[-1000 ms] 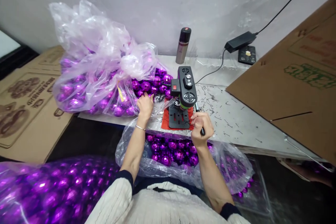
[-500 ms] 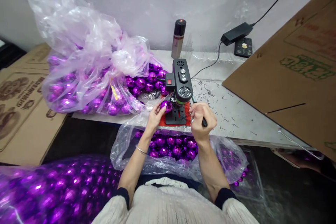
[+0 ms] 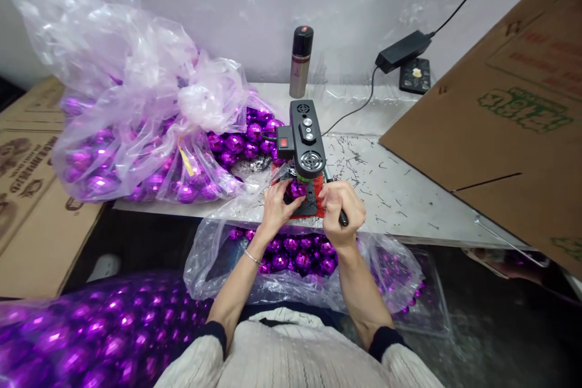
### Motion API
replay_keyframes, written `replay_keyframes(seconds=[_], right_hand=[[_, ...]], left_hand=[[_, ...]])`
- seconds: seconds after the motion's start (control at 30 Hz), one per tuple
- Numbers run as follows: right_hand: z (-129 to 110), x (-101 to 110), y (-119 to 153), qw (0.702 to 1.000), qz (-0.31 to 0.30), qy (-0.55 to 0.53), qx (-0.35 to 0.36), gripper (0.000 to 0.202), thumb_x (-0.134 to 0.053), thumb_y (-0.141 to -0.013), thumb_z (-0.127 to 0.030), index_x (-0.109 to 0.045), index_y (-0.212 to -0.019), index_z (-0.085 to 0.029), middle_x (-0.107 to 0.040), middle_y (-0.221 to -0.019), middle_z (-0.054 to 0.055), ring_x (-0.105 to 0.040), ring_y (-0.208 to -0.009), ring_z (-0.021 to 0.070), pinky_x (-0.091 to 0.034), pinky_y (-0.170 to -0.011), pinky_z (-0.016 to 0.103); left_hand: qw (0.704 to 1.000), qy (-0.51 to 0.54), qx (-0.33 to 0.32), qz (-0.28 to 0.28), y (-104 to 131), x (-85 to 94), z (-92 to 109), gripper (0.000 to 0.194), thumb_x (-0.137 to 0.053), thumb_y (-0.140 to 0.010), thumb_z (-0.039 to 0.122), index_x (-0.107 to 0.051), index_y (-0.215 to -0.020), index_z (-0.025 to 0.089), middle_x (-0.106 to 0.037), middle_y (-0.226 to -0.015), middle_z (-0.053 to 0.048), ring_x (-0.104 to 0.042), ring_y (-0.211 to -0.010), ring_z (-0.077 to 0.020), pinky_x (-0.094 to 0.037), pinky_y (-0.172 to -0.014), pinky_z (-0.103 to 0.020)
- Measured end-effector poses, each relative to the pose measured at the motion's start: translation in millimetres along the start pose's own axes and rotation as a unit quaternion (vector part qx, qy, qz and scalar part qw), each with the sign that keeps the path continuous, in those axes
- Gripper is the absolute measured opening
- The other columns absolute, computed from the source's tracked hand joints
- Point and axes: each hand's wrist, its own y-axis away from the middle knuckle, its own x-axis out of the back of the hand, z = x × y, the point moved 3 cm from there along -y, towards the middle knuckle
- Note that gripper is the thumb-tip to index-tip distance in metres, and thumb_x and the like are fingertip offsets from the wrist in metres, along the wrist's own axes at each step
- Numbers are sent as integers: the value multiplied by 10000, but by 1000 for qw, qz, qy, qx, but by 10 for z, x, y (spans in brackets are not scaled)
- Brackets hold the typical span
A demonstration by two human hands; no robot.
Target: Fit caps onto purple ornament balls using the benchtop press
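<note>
Purple faceted ball [image 3: 298, 188] beneath the head of a black press [image 3: 308, 136], left hand [image 3: 277, 206] clasping it from the side. Right hand [image 3: 349, 205], just apart, wrapped round the press's handle [image 3: 344, 219]

Workshop | lever machine [image 3: 308, 136] | bagged purple balls [image 3: 102, 183] | scrap-littered worktable [image 3: 384, 225] | cardboard cartons [image 3: 464, 145]

Ball [image 3: 297, 190]: purple, faceted. Machine [image 3: 298, 118]: black; switch [image 3: 284, 142], red. Mat [image 3: 319, 185]: red. Cardboard box [image 3: 495, 151]: brown, green print [image 3: 525, 110]. Can [image 3: 298, 73]: greyish, black cap [image 3: 302, 41]. Shirt [image 3: 291, 361]: cream, navy cuffs [image 3: 214, 333].
</note>
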Motion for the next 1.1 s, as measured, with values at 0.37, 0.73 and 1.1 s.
replay_keyframes(seconds=[0.37, 0.73, 1.1], right_hand=[[115, -27, 164, 999, -4, 6, 47, 251, -464, -992, -178, -530, -754, -226, -629, -714, 2, -606, -634, 126, -463, -576, 271], [405, -153, 501, 996, 45, 8, 81, 290, -402, -1043, -311, -502, -780, -239, -625, -714, -4, -583, -585, 127, -505, -625, 320], [374, -190, 471, 992, 35, -12, 123, 290, -390, -1040, -272, -494, -771, -239, -599, -709, -13, -570, -600, 128, -477, -606, 304]], left_hand=[[996, 79, -3, 30, 105, -230, -116, 617, -749, -878, 481, -581, -1395, 189, -675, -1339, -153, -639, -1263, -296, -505, -1098, -482], [997, 74, 6, 37, 112, -237, -110, 597, -748, -875, 498, -591, -1375, 212, -687, -1301, -141, -650, -1232, -296, -512, -1076, -483], [996, 78, 4, 44, 106, -256, -126, 577, -735, -884, 506, -599, -1354, 200, -684, -1303, -147, -645, -1240, -295, -510, -1081, -487]])
